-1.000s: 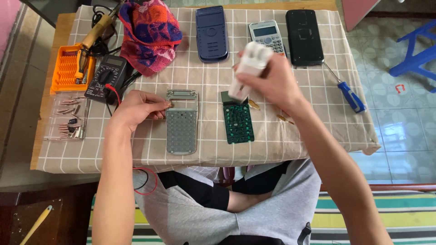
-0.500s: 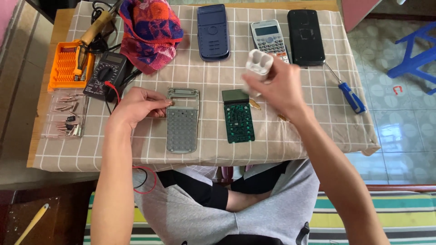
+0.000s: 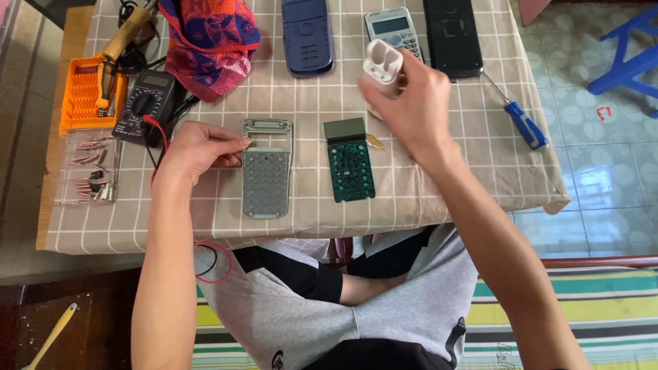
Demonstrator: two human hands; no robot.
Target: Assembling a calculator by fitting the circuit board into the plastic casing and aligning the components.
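Right hand: we saw the right hand (image 3: 415,103) with its fingers wrapped around a small white plastic case (image 3: 382,65), lifted off the cloth just in front of the grey calculator (image 3: 394,29).
Left hand: the left hand (image 3: 199,147) lay on the cloth, fingers loosely curled, their tips touching the left edge of the grey keypad frame (image 3: 266,168); we saw nothing held inside it.
Between the hands: a green circuit board (image 3: 349,168) with its dark display lay flat just right of the frame, a small brass piece (image 3: 374,142) beside its top corner.
Change: against the frame half a second earlier, we found the white case carried further up and away from the circuit board, while the left hand kept its place at the frame.
Surface: a checked beige tablecloth (image 3: 466,185) covered the table; on it we noted a blue phone shell (image 3: 307,35), a black cover (image 3: 451,35), a blue-handled screwdriver (image 3: 524,125), a multimeter (image 3: 142,106), an orange bit tray (image 3: 82,94), a red patterned cloth (image 3: 209,41).
Room: we saw pale tiled floor at the right, a blue plastic stool (image 3: 627,58), and a striped mat under the seated person.
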